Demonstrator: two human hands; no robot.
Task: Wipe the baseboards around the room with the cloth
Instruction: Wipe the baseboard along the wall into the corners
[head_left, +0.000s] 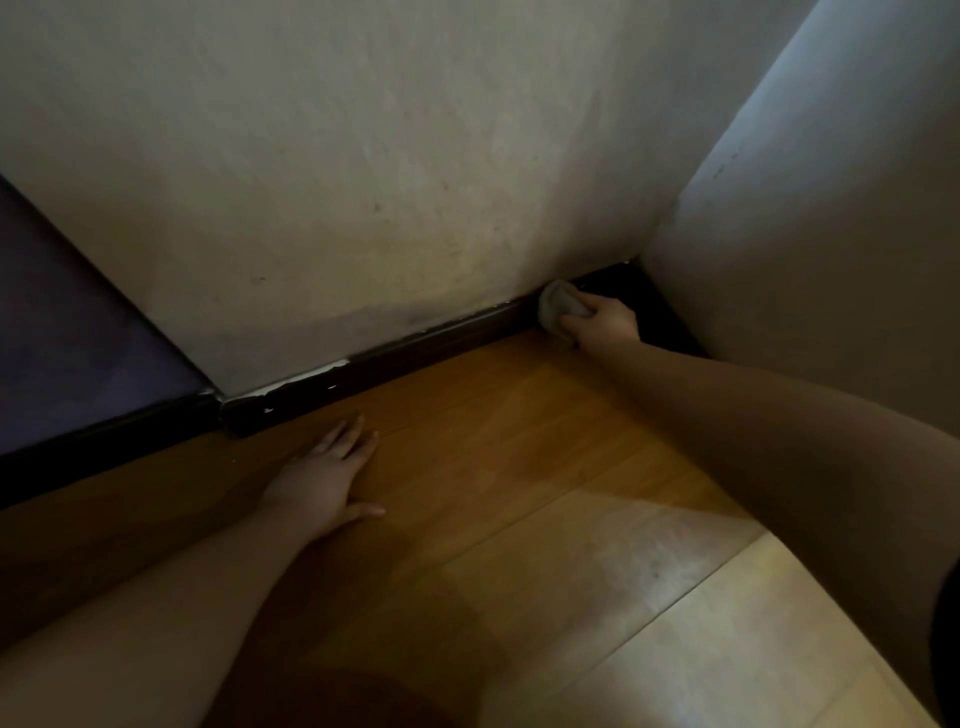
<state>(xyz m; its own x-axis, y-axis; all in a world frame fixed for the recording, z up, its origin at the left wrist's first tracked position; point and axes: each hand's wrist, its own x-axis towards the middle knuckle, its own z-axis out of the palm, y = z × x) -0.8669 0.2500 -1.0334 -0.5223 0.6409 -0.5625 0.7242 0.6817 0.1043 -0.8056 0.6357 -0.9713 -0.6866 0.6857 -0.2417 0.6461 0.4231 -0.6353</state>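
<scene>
The right hand (605, 325) is curled round a bunched grey cloth (557, 307), which is pressed against the dark baseboard (415, 347) close to the inner corner of the room. The fingers are wrapped over the cloth's top and the thumb appears to be tucked beneath it, though the dim light there leaves this unsure. The right forearm is stretched out from the lower right toward that corner. The left hand (324, 478) is laid flat on the wooden floor (519, 467), fingers straight and slightly spread, pointed toward the baseboard but apart from it, with nothing held. Chipped pale patches are seen along the baseboard's top edge above the left hand. A scuffed, off-white wall (337, 182) is seen above the baseboard, and a second wall (831, 234) meets it at the right.
</scene>
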